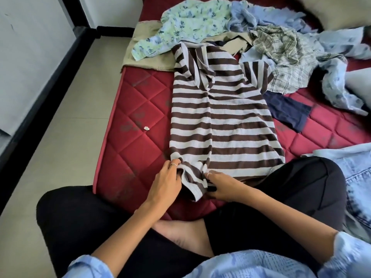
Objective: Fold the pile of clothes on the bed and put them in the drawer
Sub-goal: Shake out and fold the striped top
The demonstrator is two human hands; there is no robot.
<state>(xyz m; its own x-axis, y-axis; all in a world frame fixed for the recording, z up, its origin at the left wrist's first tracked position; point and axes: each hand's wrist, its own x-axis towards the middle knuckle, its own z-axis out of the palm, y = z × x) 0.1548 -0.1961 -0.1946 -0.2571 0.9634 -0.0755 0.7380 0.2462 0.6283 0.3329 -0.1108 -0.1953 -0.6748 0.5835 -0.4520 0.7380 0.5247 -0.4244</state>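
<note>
Striped shirt (222, 117) hem pinched between both hands' fingers (176, 164).

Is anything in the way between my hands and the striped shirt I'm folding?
No. Both the left hand and right hand already grip the near hem of the brown-and-white striped knit shirt; nothing lies between them.

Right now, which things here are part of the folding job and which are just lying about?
Job:
- striped shirt, gripped at its hem by the left hand and right hand
- floral shirt
- plaid shirt
- navy garment
- denim garment

Lying about:
- small scrap on the red mattress
</note>
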